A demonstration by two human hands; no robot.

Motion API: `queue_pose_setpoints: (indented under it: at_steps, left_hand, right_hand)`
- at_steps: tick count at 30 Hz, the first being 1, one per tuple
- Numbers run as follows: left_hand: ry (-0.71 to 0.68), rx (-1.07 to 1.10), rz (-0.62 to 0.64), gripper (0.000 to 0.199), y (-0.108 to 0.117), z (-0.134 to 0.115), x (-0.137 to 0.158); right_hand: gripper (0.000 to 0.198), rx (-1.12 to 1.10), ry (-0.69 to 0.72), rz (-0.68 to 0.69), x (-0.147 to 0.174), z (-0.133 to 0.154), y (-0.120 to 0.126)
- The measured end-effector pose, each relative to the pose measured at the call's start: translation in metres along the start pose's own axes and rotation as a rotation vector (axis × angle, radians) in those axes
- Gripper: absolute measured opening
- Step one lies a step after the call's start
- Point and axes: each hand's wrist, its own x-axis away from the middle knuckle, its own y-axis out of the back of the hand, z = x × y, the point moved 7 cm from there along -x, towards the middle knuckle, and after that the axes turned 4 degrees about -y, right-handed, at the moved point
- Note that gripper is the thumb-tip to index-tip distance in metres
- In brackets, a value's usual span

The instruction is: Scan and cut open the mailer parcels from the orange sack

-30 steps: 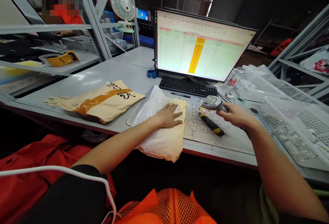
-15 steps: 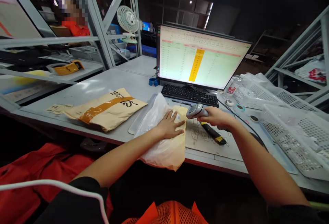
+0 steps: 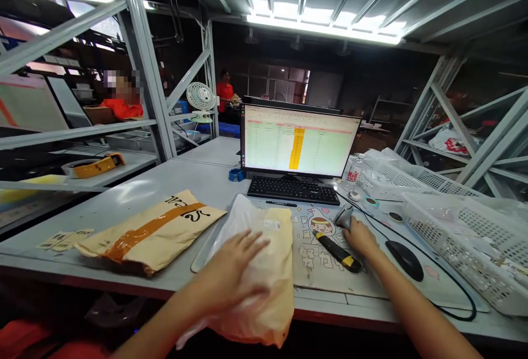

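Note:
My left hand (image 3: 237, 268) is over a yellow padded mailer (image 3: 278, 271) inside a loose white plastic bag, fingers spread and slightly blurred; whether it touches the bag I cannot tell. A small printed label (image 3: 272, 224) shows near the mailer's top. My right hand (image 3: 359, 235) is closed around a grey barcode scanner (image 3: 344, 217), low over the cartoon-printed desk mat (image 3: 317, 279). Just left of that hand lies a black and yellow utility knife (image 3: 336, 252). A tan parcel (image 3: 159, 232) with brown tape and black handwriting lies to the left.
A monitor (image 3: 297, 139) with a spreadsheet stands behind a black keyboard (image 3: 292, 189). On the right are a mouse (image 3: 404, 260), a cable and white perforated baskets (image 3: 449, 238). A small fan (image 3: 201, 97) is at the left frame, with people in orange beyond.
My view has tilted up. My left hand has lifted from flat on the mailer and moved left, uncovering the label. My right hand has moved the scanner right, past the utility knife.

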Motion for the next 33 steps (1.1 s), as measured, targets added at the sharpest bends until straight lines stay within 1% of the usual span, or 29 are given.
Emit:
queue_pose_setpoints:
  at_steps: [1,2,3,4,5,6,7,8,10,11,14,16,18,22,24,26,28,30,31,32,33]
  left_hand:
    - [0.006,-0.008,0.088,0.101,-0.015,-0.002,0.018]
    - [0.041,-0.025,0.168,0.12,-0.035,0.0,0.034]
    - [0.093,-0.054,0.254,0.131,-0.057,0.003,0.047]
    - [0.17,-0.096,0.267,0.138,-0.076,0.01,0.057]
    - [0.226,-0.144,0.24,0.14,-0.091,0.015,0.063]
    - [0.262,-0.193,0.179,0.135,-0.102,0.018,0.067]
    - [0.278,-0.238,0.089,0.127,-0.109,0.02,0.069]
    - [0.273,-0.271,-0.005,0.119,-0.112,0.02,0.069]
    - [0.239,-0.288,-0.163,0.105,-0.112,0.017,0.071]
    - [0.225,-0.275,-0.218,0.101,-0.11,0.016,0.071]
    - [0.196,-0.211,-0.309,0.09,-0.103,0.014,0.072]
    - [0.186,-0.192,-0.342,0.084,-0.101,0.013,0.072]
    - [0.186,-0.19,-0.363,0.084,-0.101,0.013,0.073]
    - [0.197,-0.198,-0.387,0.089,-0.105,0.015,0.074]
    - [0.198,-0.198,-0.39,0.09,-0.107,0.016,0.073]
    - [0.196,-0.198,-0.399,0.087,-0.106,0.015,0.073]
    - [0.19,-0.191,-0.42,0.081,-0.104,0.015,0.074]
    - [0.183,-0.135,-0.458,0.072,-0.1,0.017,0.075]
    - [0.186,-0.081,-0.489,0.066,-0.098,0.02,0.077]
    - [0.193,-0.011,-0.535,0.06,-0.094,0.023,0.08]
    - [0.199,0.073,-0.598,0.054,-0.088,0.027,0.085]
  right_hand:
    - [0.045,0.01,-0.018,-0.01,0.0,0.0,0.001]
    - [0.047,0.017,-0.023,-0.034,0.0,0.003,0.004]
    - [0.048,0.015,-0.011,-0.071,-0.001,0.01,0.009]
    - [0.049,0.0,0.022,-0.119,-0.001,0.02,0.016]
    - [0.05,-0.03,0.071,-0.159,-0.002,0.033,0.023]
    - [0.052,-0.067,0.127,-0.175,-0.003,0.049,0.027]
    - [0.053,-0.108,0.18,-0.164,-0.006,0.066,0.029]
    - [0.055,-0.141,0.215,-0.11,-0.01,0.082,0.026]
    - [0.064,-0.156,0.222,0.01,-0.022,0.11,0.012]
    - [0.07,-0.154,0.206,0.061,-0.029,0.119,0.003]
    - [0.086,-0.149,0.118,0.135,-0.052,0.133,-0.019]
    - [0.089,-0.159,0.065,0.132,-0.064,0.133,-0.027]
    - [0.084,-0.176,0.042,0.109,-0.072,0.133,-0.03]
    - [0.061,-0.214,0.053,0.091,-0.076,0.134,-0.031]
    - [0.058,-0.233,0.061,0.094,-0.077,0.136,-0.029]
    - [0.06,-0.252,0.075,0.09,-0.076,0.139,-0.023]
    - [0.061,-0.275,0.12,0.077,-0.071,0.146,-0.012]
    - [0.061,-0.305,0.2,0.059,-0.056,0.155,0.002]
    - [0.062,-0.325,0.269,0.054,-0.043,0.16,0.009]
    - [0.066,-0.341,0.377,0.057,-0.026,0.167,0.016]
    - [0.074,-0.346,0.516,0.064,-0.004,0.175,0.023]
